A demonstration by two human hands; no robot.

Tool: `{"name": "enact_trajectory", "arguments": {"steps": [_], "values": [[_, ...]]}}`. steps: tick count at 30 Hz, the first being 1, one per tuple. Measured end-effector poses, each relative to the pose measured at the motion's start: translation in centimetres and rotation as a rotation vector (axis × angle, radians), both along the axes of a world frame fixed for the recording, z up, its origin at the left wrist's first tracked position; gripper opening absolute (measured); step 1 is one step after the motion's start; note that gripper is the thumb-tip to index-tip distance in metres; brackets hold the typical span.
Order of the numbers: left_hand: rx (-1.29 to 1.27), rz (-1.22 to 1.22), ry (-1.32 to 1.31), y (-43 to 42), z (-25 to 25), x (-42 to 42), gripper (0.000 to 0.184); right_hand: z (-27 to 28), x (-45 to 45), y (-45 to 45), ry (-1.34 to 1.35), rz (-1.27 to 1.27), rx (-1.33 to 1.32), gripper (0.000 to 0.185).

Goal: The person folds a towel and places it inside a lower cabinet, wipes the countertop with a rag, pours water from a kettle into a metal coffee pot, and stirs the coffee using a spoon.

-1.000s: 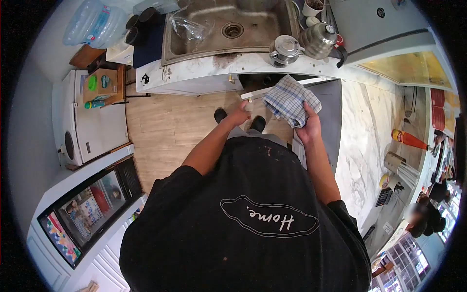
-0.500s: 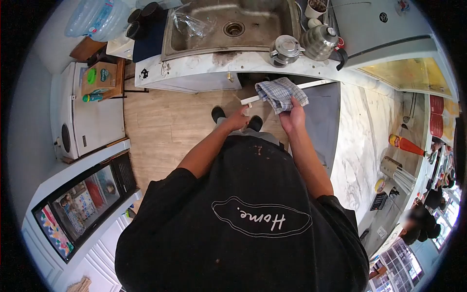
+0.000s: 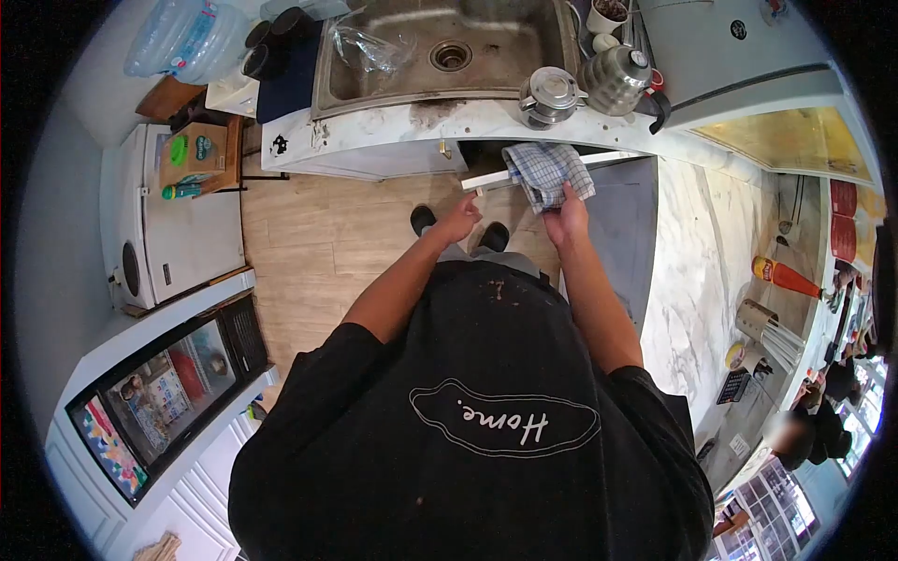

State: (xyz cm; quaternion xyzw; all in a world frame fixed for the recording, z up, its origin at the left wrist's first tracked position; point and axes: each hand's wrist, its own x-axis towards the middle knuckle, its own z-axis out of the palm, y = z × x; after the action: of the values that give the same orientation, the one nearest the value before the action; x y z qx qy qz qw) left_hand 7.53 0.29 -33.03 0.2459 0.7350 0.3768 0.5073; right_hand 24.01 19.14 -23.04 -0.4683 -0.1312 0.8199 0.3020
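A blue-and-white checked cloth (image 3: pixel 547 173) lies folded over the white top edge of an open cabinet door (image 3: pixel 485 180) below the sink counter. My right hand (image 3: pixel 568 222) is closed on the cloth's near side, the thumb on top. At the door's free end, the fingers of my left hand (image 3: pixel 458 222) are closed at a small knob (image 3: pixel 480 193), which they partly hide. Behind the door the cabinet's inside is dark.
Above the cabinet sits a steel sink (image 3: pixel 510 84) with a clear plastic bag (image 3: pixel 369 47) in it. A metal pot with a lid (image 3: pixel 549 96) and a gooseneck kettle (image 3: pixel 615 82) stand by the counter's front edge. A marble-patterned counter (image 3: pixel 692 252) runs along my right.
The cabinet door has swung slightly toward the counter, with my left hand at its end. The cloth and my right hand have shifted slightly with it.
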Motion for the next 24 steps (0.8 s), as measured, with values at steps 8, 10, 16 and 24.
{"name": "enact_trajectory", "arguments": {"steps": [8,10,16,24], "values": [[-0.101,-0.004,-0.018,2.5,3.0,-4.1,0.072,-1.9,-0.6,-0.1,-0.132,0.175,-0.073,0.037],[-0.121,0.029,-0.043,3.1,3.5,-4.2,0.073,-2.3,-0.7,0.2,-0.180,0.202,-0.081,0.037],[-0.097,0.076,-0.044,3.3,3.9,-3.6,0.076,-3.4,-0.7,1.0,-0.170,0.263,-0.093,0.043],[-0.176,0.004,0.050,2.8,2.2,-3.4,0.076,-5.5,-0.2,2.1,-0.226,0.301,-0.137,0.049]]}}
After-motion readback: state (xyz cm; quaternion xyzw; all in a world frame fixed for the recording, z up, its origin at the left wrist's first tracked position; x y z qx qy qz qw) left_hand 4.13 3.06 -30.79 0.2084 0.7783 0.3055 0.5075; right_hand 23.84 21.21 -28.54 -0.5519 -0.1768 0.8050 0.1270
